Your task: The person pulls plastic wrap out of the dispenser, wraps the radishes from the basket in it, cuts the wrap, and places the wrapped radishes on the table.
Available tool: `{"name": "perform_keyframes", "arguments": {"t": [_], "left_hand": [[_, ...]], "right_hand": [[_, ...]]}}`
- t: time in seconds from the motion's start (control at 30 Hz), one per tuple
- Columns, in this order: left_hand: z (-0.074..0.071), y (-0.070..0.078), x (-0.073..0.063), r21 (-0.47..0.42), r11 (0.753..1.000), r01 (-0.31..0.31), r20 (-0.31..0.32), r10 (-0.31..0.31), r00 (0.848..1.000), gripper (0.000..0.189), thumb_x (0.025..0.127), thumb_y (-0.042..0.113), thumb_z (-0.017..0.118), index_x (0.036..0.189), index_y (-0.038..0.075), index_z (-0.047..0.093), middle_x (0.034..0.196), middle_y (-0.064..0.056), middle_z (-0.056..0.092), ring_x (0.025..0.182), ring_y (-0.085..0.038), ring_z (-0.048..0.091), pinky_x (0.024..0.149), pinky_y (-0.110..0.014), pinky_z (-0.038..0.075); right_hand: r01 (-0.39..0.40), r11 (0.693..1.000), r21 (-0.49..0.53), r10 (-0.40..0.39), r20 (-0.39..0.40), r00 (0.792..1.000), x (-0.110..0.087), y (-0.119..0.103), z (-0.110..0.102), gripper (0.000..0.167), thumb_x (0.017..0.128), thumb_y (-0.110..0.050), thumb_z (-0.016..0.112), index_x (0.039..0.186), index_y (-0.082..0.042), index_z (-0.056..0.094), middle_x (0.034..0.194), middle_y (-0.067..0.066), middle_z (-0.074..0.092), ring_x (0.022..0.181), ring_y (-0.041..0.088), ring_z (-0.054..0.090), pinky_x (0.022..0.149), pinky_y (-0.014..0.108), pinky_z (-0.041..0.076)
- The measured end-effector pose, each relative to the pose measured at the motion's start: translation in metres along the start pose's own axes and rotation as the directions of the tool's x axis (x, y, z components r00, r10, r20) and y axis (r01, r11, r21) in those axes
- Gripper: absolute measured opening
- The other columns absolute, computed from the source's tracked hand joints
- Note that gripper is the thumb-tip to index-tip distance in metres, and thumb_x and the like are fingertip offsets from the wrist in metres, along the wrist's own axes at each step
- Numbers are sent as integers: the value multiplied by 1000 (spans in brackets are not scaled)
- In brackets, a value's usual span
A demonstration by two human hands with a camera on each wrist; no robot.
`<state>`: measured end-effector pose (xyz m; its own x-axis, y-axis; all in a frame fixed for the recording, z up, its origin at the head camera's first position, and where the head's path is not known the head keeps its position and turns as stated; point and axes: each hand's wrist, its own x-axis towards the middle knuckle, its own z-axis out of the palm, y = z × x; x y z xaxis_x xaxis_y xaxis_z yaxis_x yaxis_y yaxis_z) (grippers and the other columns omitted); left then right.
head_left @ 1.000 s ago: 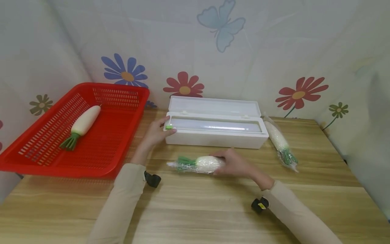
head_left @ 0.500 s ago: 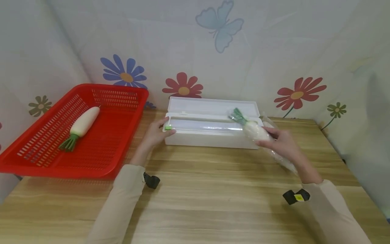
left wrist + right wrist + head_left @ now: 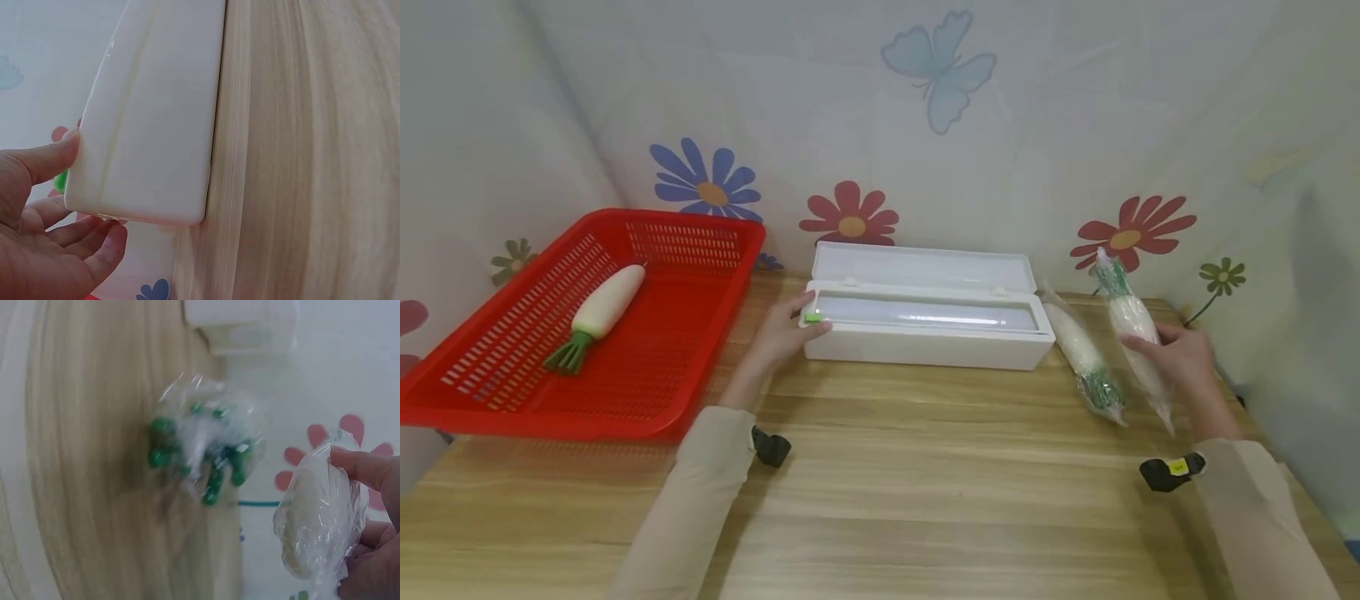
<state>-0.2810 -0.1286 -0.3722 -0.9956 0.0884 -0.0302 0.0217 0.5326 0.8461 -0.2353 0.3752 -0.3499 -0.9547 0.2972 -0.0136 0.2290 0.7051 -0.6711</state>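
In the head view my right hand [image 3: 1183,358] holds a plastic-wrapped white radish [image 3: 1131,321] above the right side of the table, green leaves pointing to the back. The right wrist view shows its thumb and fingers pinching the wrapped radish [image 3: 309,519]. Just left of it lies a second wrapped radish [image 3: 1078,346], its wrapped green leaves [image 3: 206,450] blurred in the right wrist view. My left hand [image 3: 782,332] grips the left end of a white cling film box [image 3: 925,346], whose lid stands open. Thumb and fingers close about that box's corner [image 3: 144,187] in the left wrist view.
A red plastic basket [image 3: 696,417] stands at the left, with an unwrapped white radish [image 3: 610,302] in it. Behind the wooden table [image 3: 925,475] hangs a white flowered cloth [image 3: 1037,167]. A clear film roll [image 3: 925,314] shows inside the box.
My right hand has lifted the wrapped radish from in front of the box and carried it right, past the other wrapped one, turning its leaves toward the back. The left hand has stayed on the box.
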Motion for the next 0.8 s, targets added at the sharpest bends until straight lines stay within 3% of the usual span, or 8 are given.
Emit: {"name": "perform_keyframes", "arguments": {"t": [0.13,0.3,0.4,0.6,0.8], "left_hand": [[0,-1,-1,4,1000,-2,-5,2,1000,69,84,24,66,141,9,30,148,-10,23,136,-28,21,108,-45,19],[-1,0,-2,-4,1000,9,-4,-9,1000,70,84,25,65,142,11,29,149,-9,22,136,-27,20,108,-45,19],[0,0,-3,-4,1000,15,-6,-15,1000,70,84,25,65,142,11,29,149,-9,22,136,-27,20,108,-45,19],[1,-1,-2,-7,1000,5,-10,-5,1000,69,84,25,65,142,12,30,149,-8,23,136,-26,21,108,-44,20],[1,-1,-1,-17,1000,12,-15,-12,1000,68,84,25,65,142,12,30,149,-8,23,136,-25,21,108,-44,20]], "right_hand": [[-30,999,-28,29,-9,1000,8,15,5,75,84,-46,58,124,15,43,120,38,46,81,25,54,52,18,43],[-90,994,-55,90,-8,996,15,25,13,75,81,-47,61,121,16,47,115,35,51,69,13,50,52,23,44],[-101,992,-72,101,3,995,16,28,18,69,81,-42,63,116,16,50,97,30,58,64,13,49,51,25,43],[-47,994,-102,44,-32,999,15,28,24,52,79,-30,66,95,19,58,60,4,55,52,12,45,46,27,40],[-13,991,-131,6,-54,999,14,26,27,47,79,-27,65,87,19,59,55,3,52,50,13,43,45,27,38]]}}
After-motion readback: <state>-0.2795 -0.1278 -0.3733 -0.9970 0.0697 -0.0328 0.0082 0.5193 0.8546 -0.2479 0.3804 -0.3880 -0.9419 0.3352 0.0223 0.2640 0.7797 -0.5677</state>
